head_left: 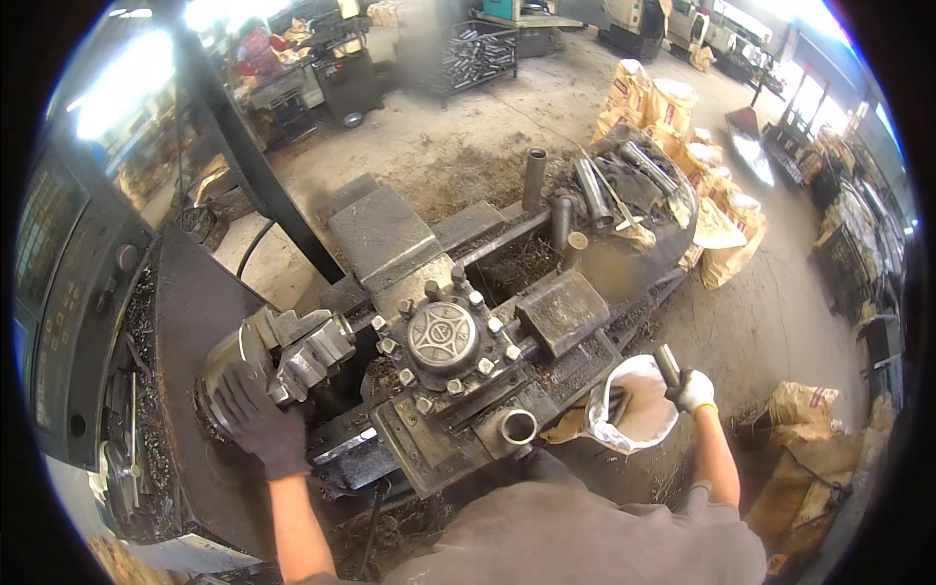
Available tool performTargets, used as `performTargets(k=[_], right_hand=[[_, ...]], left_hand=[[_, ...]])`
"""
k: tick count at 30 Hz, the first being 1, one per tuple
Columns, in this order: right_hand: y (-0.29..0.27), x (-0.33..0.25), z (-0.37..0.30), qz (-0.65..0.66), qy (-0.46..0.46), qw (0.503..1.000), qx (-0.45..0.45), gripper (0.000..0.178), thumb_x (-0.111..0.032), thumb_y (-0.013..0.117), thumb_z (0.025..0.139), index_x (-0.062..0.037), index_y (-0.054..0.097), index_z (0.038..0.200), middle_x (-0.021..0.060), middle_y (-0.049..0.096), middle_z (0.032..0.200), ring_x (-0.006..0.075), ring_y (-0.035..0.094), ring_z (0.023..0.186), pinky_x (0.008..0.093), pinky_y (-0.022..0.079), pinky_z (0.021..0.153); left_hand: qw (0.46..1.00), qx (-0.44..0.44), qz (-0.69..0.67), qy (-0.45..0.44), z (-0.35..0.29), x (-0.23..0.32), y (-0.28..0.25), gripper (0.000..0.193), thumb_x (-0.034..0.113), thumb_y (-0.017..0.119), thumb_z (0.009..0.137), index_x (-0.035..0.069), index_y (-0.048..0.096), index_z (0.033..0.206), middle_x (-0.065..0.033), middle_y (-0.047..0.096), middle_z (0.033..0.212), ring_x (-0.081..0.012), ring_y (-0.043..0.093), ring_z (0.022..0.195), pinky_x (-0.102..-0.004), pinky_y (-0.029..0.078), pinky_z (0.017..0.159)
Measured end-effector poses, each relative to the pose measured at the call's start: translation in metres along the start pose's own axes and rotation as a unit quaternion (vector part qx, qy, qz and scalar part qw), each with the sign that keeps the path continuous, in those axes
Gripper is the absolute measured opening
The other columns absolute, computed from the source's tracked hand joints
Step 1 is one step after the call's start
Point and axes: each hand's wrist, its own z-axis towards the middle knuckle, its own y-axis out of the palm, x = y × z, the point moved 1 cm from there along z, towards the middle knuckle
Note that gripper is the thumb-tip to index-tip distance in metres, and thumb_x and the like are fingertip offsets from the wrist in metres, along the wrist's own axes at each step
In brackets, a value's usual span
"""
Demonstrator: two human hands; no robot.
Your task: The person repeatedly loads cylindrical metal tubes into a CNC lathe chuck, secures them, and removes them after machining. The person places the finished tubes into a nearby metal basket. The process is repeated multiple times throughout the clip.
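My left hand (255,414), in a dark grey work glove, lies with its fingers stretched over the lathe chuck (232,356). The stepped chuck jaws (310,359) stick out just right of it. My right hand (694,390), in a paler glove, is closed round a short metal tube (668,365). That tube is tilted over the rim of an open paper sack (673,429). A few dark pieces rest inside the sack. Between my hands sits a square tool post (443,334) with a round embossed cap and several clamping bolts around it.
An upright short pipe (519,426) stands on the near carriage. More tubes (592,195) lie on a dirty tray at the far right of the lathe bed. Filled paper sacks (738,239) crowd the floor beyond. The control panel (73,302) flanks the left.
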Motion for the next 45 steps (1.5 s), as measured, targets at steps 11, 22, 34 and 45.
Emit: performTargets(k=[11,22,34,45], right_hand=[[-0.078,-0.405,0.191,0.103,-0.376,0.895,-0.215,0.044,-0.035,0.076,0.091,0.0004,0.073,0.118,0.0164,0.08,0.097,0.0294,0.08,0.085,0.0477,0.062,0.069],[-0.304,-0.369,0.104,0.233,-0.519,0.822,0.026,0.038,-0.025,0.063,0.102,0.0038,0.071,0.125,0.0241,0.079,0.103,0.0301,0.077,0.071,0.0398,0.065,0.067],[-0.255,-0.327,-0.08,0.055,-0.878,0.463,-0.109,0.026,-0.014,0.071,0.08,-0.0064,0.077,0.104,0.0118,0.077,0.086,0.0297,0.074,0.069,0.0414,0.062,0.061],[-0.182,-0.498,0.079,-0.159,-0.648,0.745,0.016,0.031,-0.03,0.079,0.082,-0.0047,0.081,0.1,0.0186,0.078,0.084,0.0296,0.076,0.073,0.0425,0.063,0.071]], left_hand=[[0.976,-0.215,-0.019,0.03,0.063,-0.006,-0.035,0.099,0.04,0.078,0.081,0.009,0.036,0.165,-0.0179,0.042,0.167,-0.0342,0.034,0.159,-0.0492,0.02,0.133],[0.926,-0.359,-0.076,0.086,0.137,-0.028,-0.014,0.112,0.044,0.097,0.058,0.013,0.05,0.156,-0.0175,0.062,0.149,-0.038,0.06,0.137,-0.047,0.05,0.114],[0.963,0.091,-0.253,0.013,-0.051,-0.002,-0.037,0.049,0.028,0.08,0.091,0.005,0.069,0.133,-0.0206,0.071,0.124,-0.0431,0.069,0.115,-0.0528,0.057,0.095],[0.899,-0.057,-0.056,-0.431,-0.428,-0.09,0.072,0.04,0.017,0.069,0.094,0.008,0.062,0.132,-0.0097,0.072,0.112,-0.0341,0.07,0.099,-0.0461,0.06,0.083]])
